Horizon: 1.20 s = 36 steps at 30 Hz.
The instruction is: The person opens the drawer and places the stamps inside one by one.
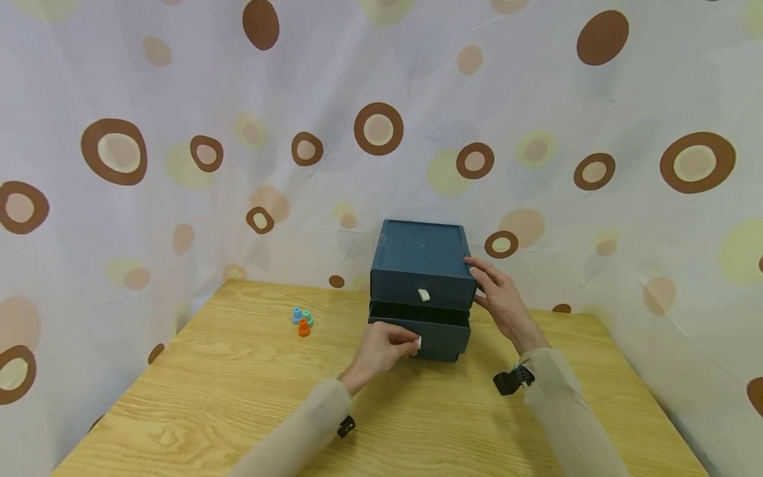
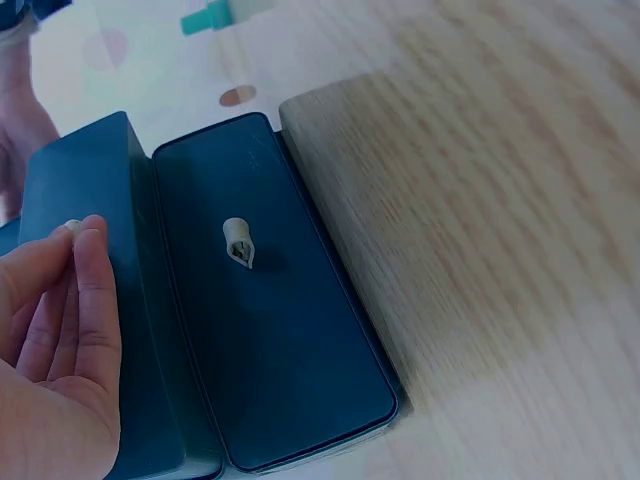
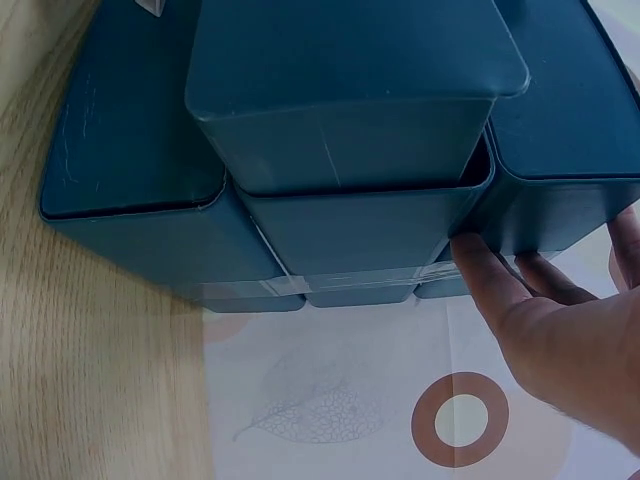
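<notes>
A dark blue drawer cabinet (image 1: 422, 246) of three stacked drawers stands on the table. Its middle drawer (image 1: 444, 336) sticks out, showing a dark gap along its top; the inside is hidden in shadow. Thumb and fingers of my left hand (image 1: 381, 350) pinch that drawer's small white handle (image 1: 419, 342). Above, the top drawer with its pale handle (image 1: 424, 295) is closed. In the left wrist view the bottom drawer (image 2: 290, 340) is closed too. My right hand (image 1: 503, 305) rests against the cabinet's right side, fingers spread along the upper edge and side wall.
Three small cone-shaped pieces stand close together left of the cabinet: a blue one (image 1: 297, 315), a green one (image 1: 308, 317) and an orange one (image 1: 304, 328). Behind the wooden table (image 1: 238, 397) hangs a white curtain (image 1: 334, 73) with brown circles.
</notes>
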### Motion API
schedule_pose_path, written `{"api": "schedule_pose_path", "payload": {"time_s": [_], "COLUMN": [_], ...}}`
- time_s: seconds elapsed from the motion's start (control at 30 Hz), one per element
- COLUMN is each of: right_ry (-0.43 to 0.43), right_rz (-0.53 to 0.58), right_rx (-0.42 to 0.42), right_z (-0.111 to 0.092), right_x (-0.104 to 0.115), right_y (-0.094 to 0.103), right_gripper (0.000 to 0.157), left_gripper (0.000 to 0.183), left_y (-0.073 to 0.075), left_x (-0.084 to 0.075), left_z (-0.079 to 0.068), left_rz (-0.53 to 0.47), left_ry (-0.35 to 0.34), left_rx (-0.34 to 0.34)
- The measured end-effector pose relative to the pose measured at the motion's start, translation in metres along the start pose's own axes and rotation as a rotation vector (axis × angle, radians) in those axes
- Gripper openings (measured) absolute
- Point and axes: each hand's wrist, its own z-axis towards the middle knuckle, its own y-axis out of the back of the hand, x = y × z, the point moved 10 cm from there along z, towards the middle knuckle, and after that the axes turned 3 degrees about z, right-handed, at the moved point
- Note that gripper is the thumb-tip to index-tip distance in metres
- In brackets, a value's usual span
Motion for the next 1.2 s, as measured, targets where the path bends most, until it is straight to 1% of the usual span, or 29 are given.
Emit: {"api": "schedule_pose_path", "payload": {"time_s": [0.13, 0.23, 0.53, 0.7, 0.9, 1.03, 1.2], "right_ry": [-0.002, -0.004, -0.002, -0.006, 0.003, 0.001, 0.006], "right_rz": [0.003, 0.001, 0.004, 0.002, 0.004, -0.001, -0.008], "right_rx": [-0.003, -0.001, -0.004, -0.007, -0.014, -0.018, -0.008], "right_z": [-0.001, -0.001, -0.001, -0.003, -0.003, -0.002, -0.003], "right_x": [0.000, 0.000, 0.001, 0.003, 0.006, 0.004, 0.002], "right_y": [0.000, 0.000, 0.000, -0.001, -0.001, 0.000, -0.001], "right_gripper": [0.056, 0.056, 0.055, 0.056, 0.056, 0.055, 0.057], "left_gripper": [0.012, 0.012, 0.013, 0.013, 0.013, 0.014, 0.014], "left_y": [-0.002, -0.003, -0.004, -0.005, -0.003, -0.002, -0.001], "left_x": [0.000, 0.000, -0.006, -0.009, -0.013, -0.013, -0.007], "left_z": [-0.003, -0.006, -0.013, -0.016, -0.016, -0.015, -0.013], "left_rz": [0.017, 0.009, 0.014, 0.020, 0.004, -0.008, -0.018], "left_ry": [0.002, -0.005, -0.063, -0.073, -0.101, -0.095, -0.067], "left_rx": [0.019, 0.029, 0.040, 0.051, 0.060, 0.070, 0.072]}}
